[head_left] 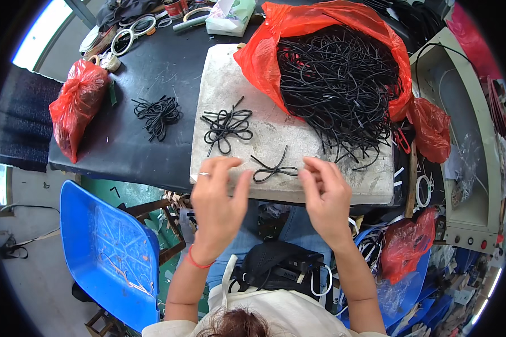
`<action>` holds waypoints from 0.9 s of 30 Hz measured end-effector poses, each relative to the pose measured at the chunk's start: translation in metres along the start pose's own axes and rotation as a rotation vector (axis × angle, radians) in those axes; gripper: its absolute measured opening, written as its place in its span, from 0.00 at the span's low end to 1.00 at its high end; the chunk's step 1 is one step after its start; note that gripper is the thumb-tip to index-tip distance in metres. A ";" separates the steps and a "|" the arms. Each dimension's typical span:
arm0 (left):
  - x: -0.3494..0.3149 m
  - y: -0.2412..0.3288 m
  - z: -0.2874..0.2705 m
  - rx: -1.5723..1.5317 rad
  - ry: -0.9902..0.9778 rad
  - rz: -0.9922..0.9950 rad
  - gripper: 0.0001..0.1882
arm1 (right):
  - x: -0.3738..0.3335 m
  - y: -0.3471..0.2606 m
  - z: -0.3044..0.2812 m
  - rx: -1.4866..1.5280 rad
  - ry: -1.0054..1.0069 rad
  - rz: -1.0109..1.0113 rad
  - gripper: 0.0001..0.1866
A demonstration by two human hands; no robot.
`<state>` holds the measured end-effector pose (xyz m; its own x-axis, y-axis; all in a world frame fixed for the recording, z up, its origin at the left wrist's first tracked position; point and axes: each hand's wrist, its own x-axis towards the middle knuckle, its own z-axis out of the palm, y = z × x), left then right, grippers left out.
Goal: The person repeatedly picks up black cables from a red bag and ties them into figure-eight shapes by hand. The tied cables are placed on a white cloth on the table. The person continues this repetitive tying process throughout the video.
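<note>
A dark surface (146, 154) carries the lot; on it lies a pale board (222, 67), and at its far right an open red bag (261, 67) spills a big tangle of loose black cords (343, 78); judging by that heap, most of the work is left. The left hand (216, 194) and right hand (327, 196) are over the board's near edge; the left fingers curve, thumb well apart, holding nothing visible; the right fingers are partly spread, their tips just beside a loop, and I cannot tell whether they touch it. On the board's left lies a pile of looped cords (227, 129); farther left, on the dark surface itself, sits a bundle (158, 115) of similar ones; both look done. The smallest, a single looped cord (272, 169), lies between the hands with two loops and two loose ends; it seems shaped, though how tight its crossing is cannot be told. I can read no writing on the white-and-green box (230, 17) or red tin (175, 8) at the far edge; the cords show no label.
</note>
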<state>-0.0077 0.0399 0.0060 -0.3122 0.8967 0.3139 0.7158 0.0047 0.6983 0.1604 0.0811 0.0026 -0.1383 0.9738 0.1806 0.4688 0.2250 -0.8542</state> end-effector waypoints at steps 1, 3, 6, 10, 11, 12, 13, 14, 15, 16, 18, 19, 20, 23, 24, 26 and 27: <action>0.000 -0.003 -0.007 0.003 0.053 0.002 0.07 | -0.001 0.004 -0.005 -0.012 0.036 0.006 0.09; -0.002 -0.011 -0.013 0.050 0.118 0.045 0.06 | -0.001 0.009 -0.014 0.010 0.061 0.032 0.07; -0.008 -0.002 -0.010 0.052 0.065 0.136 0.08 | -0.004 0.003 -0.013 -0.033 0.002 -0.101 0.06; -0.008 0.011 0.012 -0.020 -0.010 0.204 0.09 | -0.001 0.004 0.001 -0.035 -0.027 -0.261 0.06; -0.005 0.012 0.015 -0.003 -0.033 0.238 0.10 | -0.001 0.003 0.002 -0.059 -0.061 -0.261 0.08; -0.004 0.011 0.020 -0.010 -0.059 0.241 0.10 | -0.002 0.006 0.004 -0.114 -0.063 -0.311 0.09; -0.004 0.009 0.026 -0.016 -0.084 0.243 0.10 | -0.003 0.011 0.006 -0.167 -0.067 -0.362 0.10; -0.003 0.007 0.029 -0.021 -0.109 0.244 0.10 | -0.004 0.013 0.008 -0.220 -0.071 -0.413 0.11; 0.000 0.007 0.026 0.016 -0.156 0.308 0.12 | -0.004 0.013 0.008 -0.205 -0.082 -0.415 0.11; 0.003 0.007 0.024 0.018 -0.221 0.335 0.13 | -0.004 0.015 0.007 -0.194 -0.091 -0.413 0.11; 0.011 0.005 0.019 0.020 -0.349 0.389 0.15 | -0.006 0.018 0.005 -0.172 -0.109 -0.408 0.12; 0.014 0.004 0.016 0.038 -0.382 0.420 0.15 | -0.005 0.018 0.004 -0.161 -0.122 -0.405 0.12; 0.017 0.003 0.013 0.057 -0.415 0.452 0.15 | -0.004 0.018 0.003 -0.151 -0.134 -0.402 0.12; 0.022 0.003 0.005 -0.104 -0.423 0.347 0.15 | -0.003 0.014 -0.006 0.009 -0.143 -0.243 0.10; 0.024 0.003 0.002 -0.193 -0.410 0.278 0.14 | -0.003 0.012 -0.011 0.085 -0.142 -0.166 0.09; 0.022 -0.001 -0.006 -0.232 -0.261 0.193 0.12 | -0.005 0.015 -0.020 0.107 -0.095 -0.134 0.07; 0.021 -0.004 -0.010 -0.220 -0.205 0.182 0.12 | -0.006 0.018 -0.022 0.118 -0.079 -0.128 0.07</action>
<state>-0.0230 0.0546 0.0165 -0.0439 0.9442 0.3263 0.5898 -0.2391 0.7713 0.1891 0.0801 -0.0026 -0.2607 0.9306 0.2568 0.3379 0.3371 -0.8787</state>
